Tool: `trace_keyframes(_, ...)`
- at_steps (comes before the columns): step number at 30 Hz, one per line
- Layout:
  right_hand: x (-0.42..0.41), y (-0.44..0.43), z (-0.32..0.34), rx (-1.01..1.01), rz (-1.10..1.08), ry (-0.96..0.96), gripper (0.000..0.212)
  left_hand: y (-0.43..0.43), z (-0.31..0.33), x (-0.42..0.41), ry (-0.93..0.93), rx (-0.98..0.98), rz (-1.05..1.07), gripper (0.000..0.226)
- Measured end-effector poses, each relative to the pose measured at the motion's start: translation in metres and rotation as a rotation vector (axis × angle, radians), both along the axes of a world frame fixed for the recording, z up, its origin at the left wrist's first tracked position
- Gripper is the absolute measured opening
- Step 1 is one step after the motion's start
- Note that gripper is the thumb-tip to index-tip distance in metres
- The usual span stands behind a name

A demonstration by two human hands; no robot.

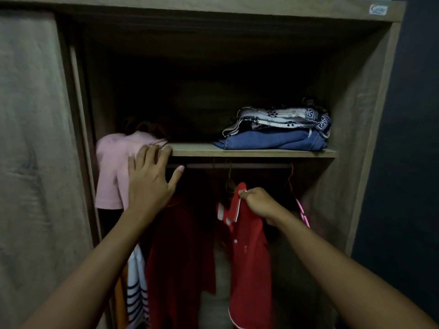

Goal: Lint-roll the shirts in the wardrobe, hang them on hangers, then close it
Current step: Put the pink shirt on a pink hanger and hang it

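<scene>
Your right hand point(259, 203) pinches the collar area of the red shirt point(249, 252), thumb and fingers closed tight on the cloth. The shirt has white trim and hangs below the rail point(249, 165), right of centre in the wardrobe point(370, 138). A yellowish hanger hook point(229, 179) drops from the rail just behind the collar. Whether it carries the shirt cannot be determined.

Your left hand point(152, 179) is spread wide and holds nothing. Its fingertips rest on the left end of the shelf point(237, 151), at the front edge, and the thumb points towards the rail.

Note the surrounding items:
- A pink shirt point(111, 172) hangs down at the left end of the shelf, touching your left hand on its outer side.
- Brown hangers point(142, 125) lie in the dark behind the pink shirt; their number cannot be read.
- A dark red garment point(180, 245) hangs between your two forearms, just beside the red shirt.
- A white garment with navy stripes point(136, 293) and an orange garment point(120, 300) hang at the far left, partly hidden by your left forearm.
- A pink hanger point(302, 211) hangs on the rail to the right, its arm passing behind your right wrist.
- Folded blue denim point(270, 140) sits on the right half of the shelf, with a patterned white-and-dark cloth point(278, 119) stacked on it.
- The sliding door point(35, 138) stands at the left, leaving the compartment open.
</scene>
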State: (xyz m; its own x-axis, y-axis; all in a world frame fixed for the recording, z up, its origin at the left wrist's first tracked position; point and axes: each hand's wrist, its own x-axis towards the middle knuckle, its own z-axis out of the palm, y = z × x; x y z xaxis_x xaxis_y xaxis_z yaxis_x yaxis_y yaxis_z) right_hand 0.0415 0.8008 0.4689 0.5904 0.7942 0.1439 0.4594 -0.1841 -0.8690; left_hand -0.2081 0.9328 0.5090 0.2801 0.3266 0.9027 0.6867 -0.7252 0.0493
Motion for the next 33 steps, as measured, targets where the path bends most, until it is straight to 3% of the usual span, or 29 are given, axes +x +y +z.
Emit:
trace_keyframes(12,0.002,0.037,-0.011,-0.003,0.108,-0.007,0.04,0.005,-0.002,0.003,0.012,0.03,0.058,0.053)
trace_keyframes(17,0.004,0.049,-0.021,-0.093,0.093,-0.207,0.036,-0.001,0.011,-0.01,-0.003,0.068,0.036,0.053)
trace_keyframes(21,-0.007,0.044,-0.009,-0.189,0.102,-0.337,0.041,0.004,0.023,-0.028,0.033,-0.032,0.221,0.069)
trace_keyframes(24,-0.031,0.037,0.016,-0.204,0.21,-0.419,0.039,0.016,0.031,-0.039,0.05,-0.112,0.299,0.053)
trace_keyframes(28,-0.086,0.018,0.068,-0.059,0.405,-0.546,0.037,0.022,0.047,-0.052,-0.026,-0.031,0.107,0.026)
trace_keyframes(33,-0.134,0.014,0.132,0.273,0.424,-0.601,0.037,0.0,0.051,-0.062,0.058,-0.056,-0.215,0.029)
